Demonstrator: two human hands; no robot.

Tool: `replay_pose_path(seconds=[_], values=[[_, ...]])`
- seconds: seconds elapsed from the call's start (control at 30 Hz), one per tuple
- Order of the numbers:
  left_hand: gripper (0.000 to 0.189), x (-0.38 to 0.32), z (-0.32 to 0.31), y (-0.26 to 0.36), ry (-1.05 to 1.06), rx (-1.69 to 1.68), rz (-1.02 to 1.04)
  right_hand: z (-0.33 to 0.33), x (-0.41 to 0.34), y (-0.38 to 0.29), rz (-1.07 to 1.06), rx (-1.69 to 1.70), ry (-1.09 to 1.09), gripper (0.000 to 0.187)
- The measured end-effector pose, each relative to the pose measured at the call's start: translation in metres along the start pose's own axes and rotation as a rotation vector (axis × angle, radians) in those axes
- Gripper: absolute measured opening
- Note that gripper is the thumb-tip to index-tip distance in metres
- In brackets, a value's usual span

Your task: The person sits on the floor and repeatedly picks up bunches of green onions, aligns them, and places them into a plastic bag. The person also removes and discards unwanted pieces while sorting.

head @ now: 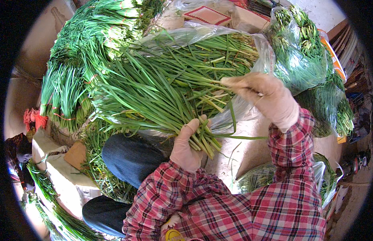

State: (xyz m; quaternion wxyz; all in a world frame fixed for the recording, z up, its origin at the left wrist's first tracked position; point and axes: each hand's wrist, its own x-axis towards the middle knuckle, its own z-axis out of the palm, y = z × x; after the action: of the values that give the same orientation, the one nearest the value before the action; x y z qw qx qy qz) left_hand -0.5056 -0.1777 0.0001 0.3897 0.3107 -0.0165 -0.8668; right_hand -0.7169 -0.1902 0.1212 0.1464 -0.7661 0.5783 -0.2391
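My left hand (189, 138) is closed around the pale stem ends of a bunch of long, flat green leaves, which look like garlic chives (156, 105). The leaves fan out up and to the left over my knees. To the upper right of it, my right hand (262, 93), slightly blurred, pinches the pale ends of a few chive stems between thumb and fingers. Beneath both hands spreads an open clear plastic bag (262, 48) holding a loose heap of chives (228, 48), their stem ends pointing right.
Tied green bundles (93, 45) are piled at the upper left. Bagged bundles (304, 60) stand at the right, another plastic bag of greens (258, 177) lower right. Loose leaves (108, 162) lie beside my knees. At the far left are pale blocks (66, 174) and a partly visible person (20, 153).
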Motion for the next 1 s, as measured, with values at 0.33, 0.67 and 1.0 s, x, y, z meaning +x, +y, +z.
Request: replay_pose_path(seconds=[0.33,0.67,1.0], values=[[0.036,-0.008,0.003,0.008,0.008,-0.073,0.018,0.100,0.058,0.016,-0.242,-0.258,-0.247,0.099],[0.036,-0.071,0.019,0.061,-0.167,-0.007,-0.044,0.130,0.061,0.062,-0.211,-0.077,-0.173,0.099],[0.036,-0.191,0.015,0.196,-0.481,-0.013,0.232,0.136,0.067,0.074,-0.135,-0.069,-0.196,0.089]])
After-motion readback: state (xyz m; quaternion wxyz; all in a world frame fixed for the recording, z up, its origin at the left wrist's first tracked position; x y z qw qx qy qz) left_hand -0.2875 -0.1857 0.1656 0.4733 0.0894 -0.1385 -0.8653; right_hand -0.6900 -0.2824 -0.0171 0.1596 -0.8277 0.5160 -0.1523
